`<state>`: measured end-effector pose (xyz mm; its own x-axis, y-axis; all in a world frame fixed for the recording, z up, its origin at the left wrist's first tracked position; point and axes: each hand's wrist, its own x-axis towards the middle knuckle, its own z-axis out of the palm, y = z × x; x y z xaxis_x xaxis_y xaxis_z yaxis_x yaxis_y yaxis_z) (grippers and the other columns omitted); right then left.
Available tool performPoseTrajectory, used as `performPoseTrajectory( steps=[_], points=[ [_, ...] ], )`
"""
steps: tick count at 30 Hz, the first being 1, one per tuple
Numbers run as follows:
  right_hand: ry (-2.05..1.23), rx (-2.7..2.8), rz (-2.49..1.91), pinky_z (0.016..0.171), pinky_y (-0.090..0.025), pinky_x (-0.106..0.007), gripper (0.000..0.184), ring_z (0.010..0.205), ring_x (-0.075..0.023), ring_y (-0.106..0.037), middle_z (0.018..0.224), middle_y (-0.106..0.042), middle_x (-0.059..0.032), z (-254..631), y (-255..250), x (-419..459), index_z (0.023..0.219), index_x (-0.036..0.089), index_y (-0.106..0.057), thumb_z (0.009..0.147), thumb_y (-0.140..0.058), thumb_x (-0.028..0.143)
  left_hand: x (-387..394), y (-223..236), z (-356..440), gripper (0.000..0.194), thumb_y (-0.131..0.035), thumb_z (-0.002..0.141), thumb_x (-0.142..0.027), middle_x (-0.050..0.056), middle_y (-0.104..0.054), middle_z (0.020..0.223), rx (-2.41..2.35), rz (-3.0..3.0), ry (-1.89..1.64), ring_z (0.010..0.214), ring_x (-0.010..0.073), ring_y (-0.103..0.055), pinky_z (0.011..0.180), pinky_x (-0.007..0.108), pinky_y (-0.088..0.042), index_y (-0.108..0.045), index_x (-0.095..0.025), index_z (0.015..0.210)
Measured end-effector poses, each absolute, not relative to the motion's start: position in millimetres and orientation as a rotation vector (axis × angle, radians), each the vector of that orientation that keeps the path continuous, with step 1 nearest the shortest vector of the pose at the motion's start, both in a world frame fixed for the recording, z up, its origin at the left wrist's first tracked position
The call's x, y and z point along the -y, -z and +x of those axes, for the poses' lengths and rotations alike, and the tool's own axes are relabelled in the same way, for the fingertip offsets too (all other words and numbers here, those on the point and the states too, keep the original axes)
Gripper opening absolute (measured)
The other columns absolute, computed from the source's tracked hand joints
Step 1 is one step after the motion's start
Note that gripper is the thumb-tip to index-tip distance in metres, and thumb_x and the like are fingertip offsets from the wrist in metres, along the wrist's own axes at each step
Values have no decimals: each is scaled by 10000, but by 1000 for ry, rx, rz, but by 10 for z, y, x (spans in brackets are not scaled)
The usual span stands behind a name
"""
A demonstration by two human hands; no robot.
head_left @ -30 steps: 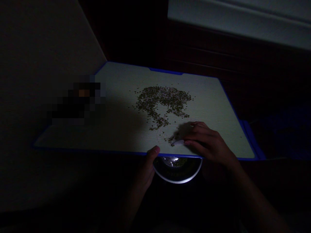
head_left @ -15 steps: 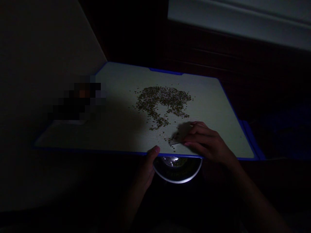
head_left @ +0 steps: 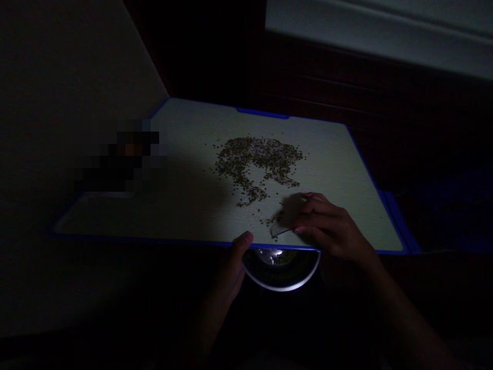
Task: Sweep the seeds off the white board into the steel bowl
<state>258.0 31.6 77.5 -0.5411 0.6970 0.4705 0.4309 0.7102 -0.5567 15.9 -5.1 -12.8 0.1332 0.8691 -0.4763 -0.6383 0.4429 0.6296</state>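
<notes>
Small greenish beans (head_left: 258, 156) lie in a curved heap on a pale folding table (head_left: 327, 154) with a blue rim, and a few are scattered towards its near edge. My right hand (head_left: 325, 223) is closed, pinching a thin, pale, flat piece (head_left: 280, 231) whose tip rests on the tabletop beside loose beans. Below the near edge is a shiny round metal bowl (head_left: 283, 288), partly under the table, with beans inside. My left hand (head_left: 236, 264) is at the bowl's left side, thumb over the table edge; its other fingers are mostly hidden against the bowl.
A blurred dark patch (head_left: 123, 156) covers something at the table's left end. A pale wall or panel (head_left: 77, 77) rises at the left, and a light ledge (head_left: 377, 36) crosses the upper right. Dark blue material (head_left: 454, 205) is at the right. The surroundings are very dark.
The flat piece in my right hand has tilted, and its tip has shifted slightly towards the near edge. A few beans beside it have moved. My left hand and the bowl stay put.
</notes>
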Motion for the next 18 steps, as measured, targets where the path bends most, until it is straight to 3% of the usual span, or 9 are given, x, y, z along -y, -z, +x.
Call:
performPoseTrajectory(
  steps=[6, 11, 18],
  points=[
    [-510, 2206, -827, 1173, -462, -561, 147, 1001, -219, -723, 1000, -756, -10, 2571, -799, -307, 1087, 287, -775, 1029, -662, 213, 48, 143, 166, 593, -883, 804, -459, 160, -844, 1220, -963, 290, -1113, 1362, 417, -666, 1206, 536, -472, -768, -122, 1277],
    [-527, 2198, -823, 1182, -460, -566, 139, 986, -221, -729, 980, -765, -6, 2571, -809, -300, 1087, 297, -782, 1019, -682, 229, 36, 136, 162, 494, -898, 786, -466, 160, -842, 1222, -961, 309, -1111, 1351, 412, -674, 1177, 510, -505, -794, -128, 1132],
    [-552, 2218, -823, 1180, -471, -589, 130, 1011, -237, -740, 992, -782, -28, 2561, -831, -287, 1076, 277, -795, 1019, -680, 257, 49, 140, 153, 546, -881, 808, -474, 140, -857, 1165, -935, 318, -1098, 1333, 392, -691, 1161, 496, -516, -788, -151, 1238]
  ],
)
